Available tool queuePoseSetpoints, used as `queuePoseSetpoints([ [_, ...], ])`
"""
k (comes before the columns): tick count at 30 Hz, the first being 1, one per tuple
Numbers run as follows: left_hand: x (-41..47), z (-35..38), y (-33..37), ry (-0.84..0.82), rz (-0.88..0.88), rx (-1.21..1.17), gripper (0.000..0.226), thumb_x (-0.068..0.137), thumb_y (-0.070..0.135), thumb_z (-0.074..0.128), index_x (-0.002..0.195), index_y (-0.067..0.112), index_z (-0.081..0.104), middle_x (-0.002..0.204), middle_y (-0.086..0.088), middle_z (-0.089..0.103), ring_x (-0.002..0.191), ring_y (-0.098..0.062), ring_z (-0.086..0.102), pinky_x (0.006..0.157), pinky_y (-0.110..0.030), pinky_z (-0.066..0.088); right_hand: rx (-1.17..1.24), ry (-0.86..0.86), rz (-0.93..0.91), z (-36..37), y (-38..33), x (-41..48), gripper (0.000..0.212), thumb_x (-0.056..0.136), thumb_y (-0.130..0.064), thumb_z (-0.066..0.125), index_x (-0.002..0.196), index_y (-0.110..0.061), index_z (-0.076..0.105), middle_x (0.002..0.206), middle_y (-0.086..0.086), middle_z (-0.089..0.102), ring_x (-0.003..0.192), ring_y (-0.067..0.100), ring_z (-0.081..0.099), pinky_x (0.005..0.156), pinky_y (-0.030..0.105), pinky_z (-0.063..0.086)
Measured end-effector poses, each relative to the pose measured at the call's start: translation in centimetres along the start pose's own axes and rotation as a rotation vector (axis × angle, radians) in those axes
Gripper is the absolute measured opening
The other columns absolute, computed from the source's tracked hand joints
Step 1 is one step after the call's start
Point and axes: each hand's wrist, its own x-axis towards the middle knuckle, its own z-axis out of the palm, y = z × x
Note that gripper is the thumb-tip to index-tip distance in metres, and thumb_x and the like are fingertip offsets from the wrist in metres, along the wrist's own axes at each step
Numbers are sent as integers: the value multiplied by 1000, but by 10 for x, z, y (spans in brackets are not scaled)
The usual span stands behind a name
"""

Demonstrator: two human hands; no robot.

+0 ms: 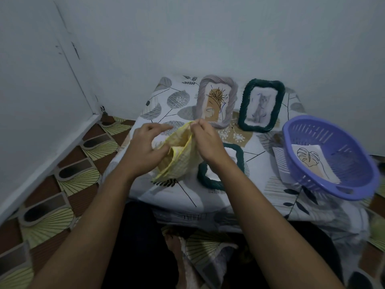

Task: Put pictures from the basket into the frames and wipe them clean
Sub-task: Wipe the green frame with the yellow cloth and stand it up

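Note:
A yellow checked cloth (pixel 177 159) hangs between my hands above the low table. My right hand (pixel 205 140) pinches its top edge. My left hand (pixel 145 149) holds its left side with the thumb in the folds. Under my right wrist lies a dark green frame (pixel 210 180) flat on the table, partly hidden. A grey frame (pixel 215 101) with a plant picture and a dark green frame (pixel 261 105) with a cat picture stand against the wall. The purple basket (pixel 308 130) on the right holds a leaf drawing (pixel 310 161).
The table is covered with a leaf-print cloth (pixel 183 195). A white sheet (pixel 280 161) lies under the basket's left edge. The wall stands right behind the frames. Patterned floor (pixel 68 176) stretches to the left. My legs are below the table's front edge.

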Motion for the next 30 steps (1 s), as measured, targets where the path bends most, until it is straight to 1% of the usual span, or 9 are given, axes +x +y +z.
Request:
queuePoseSetpoints([
  [3, 3, -1, 4, 75, -12, -52, 26, 84, 42, 54, 95, 27, 73, 116, 7, 64, 113, -15, 56, 98, -37, 43, -18, 59, -73, -6, -7, 1, 31, 100, -28, 45, 81, -4, 51, 75, -1, 47, 71, 13, 44, 65, 33, 33],
  [5, 6, -4, 10, 131, -105, -238, 18, 84, 33, 52, 82, 27, 69, 87, 9, 67, 86, -10, 59, 80, -33, 46, -29, 68, -136, -10, -7, 1, 36, 100, -34, 50, 75, -7, 50, 69, -5, 47, 66, 10, 44, 62, 31, 34],
  [8, 13, -6, 20, 241, -216, -525, 14, 87, 26, 54, 76, 25, 62, 67, 12, 59, 67, -6, 51, 66, -29, 40, -44, 63, -185, -12, -4, 1, 36, 98, -38, 59, 73, -15, 48, 67, -7, 48, 63, 8, 44, 59, 30, 35],
  [11, 16, -8, 28, 301, -274, -565, 22, 97, 22, 52, 76, 22, 56, 62, 16, 56, 61, -2, 49, 63, -26, 40, -27, 62, -185, -12, 0, 5, 33, 95, -41, 64, 81, -14, 53, 71, -6, 52, 66, 9, 49, 61, 30, 39],
  [16, 11, -14, 34, 69, -236, -633, 28, 91, 38, 68, 87, 10, 69, 81, 1, 71, 72, -13, 64, 66, -30, 51, 90, 56, -120, -8, 11, 12, 21, 95, -41, 64, 84, -25, 54, 80, -3, 62, 72, 11, 55, 69, 33, 46],
  [19, 5, -7, 35, -48, -243, -551, 33, 89, 38, 71, 81, 6, 73, 75, 0, 72, 64, -12, 64, 61, -25, 50, 113, 55, -80, -4, 20, 18, 18, 95, -40, 64, 87, -25, 58, 86, 3, 68, 75, 12, 59, 73, 37, 50],
  [22, 11, 2, 24, 125, -385, -526, 57, 87, 51, 66, 78, -5, 66, 72, -11, 68, 65, -18, 62, 65, -36, 51, 92, 69, -19, 0, 28, 23, 16, 95, -40, 61, 91, -24, 63, 93, 2, 69, 85, 14, 62, 86, 42, 52],
  [25, 24, 10, 18, 348, -631, -856, 34, 92, 38, 61, 87, 7, 72, 93, -15, 75, 91, -30, 73, 82, -48, 59, 99, 62, 79, -1, 39, 24, 5, 97, -27, 59, 98, -27, 63, 101, -9, 65, 97, 9, 60, 97, 37, 50],
  [30, 30, 28, 18, 471, -672, -863, 43, 95, 38, 46, 129, 12, 53, 121, -12, 63, 109, -29, 64, 97, -52, 53, 100, 83, 119, -16, 59, 13, 18, 96, -14, 54, 110, -21, 63, 110, -8, 63, 99, 5, 58, 87, 26, 47],
])
